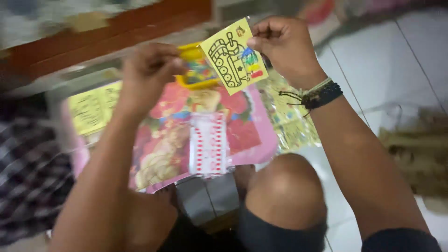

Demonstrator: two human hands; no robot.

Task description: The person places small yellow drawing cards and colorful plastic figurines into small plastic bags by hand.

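Head view: both hands pinch, right yellow card, left seemingly tray.

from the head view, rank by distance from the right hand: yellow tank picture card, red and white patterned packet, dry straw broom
1. The yellow tank picture card: pinched in the right hand, at top centre.
2. The red and white patterned packet: below it, lying on the pink printed sheet.
3. The dry straw broom: farthest, on the floor at the right edge.
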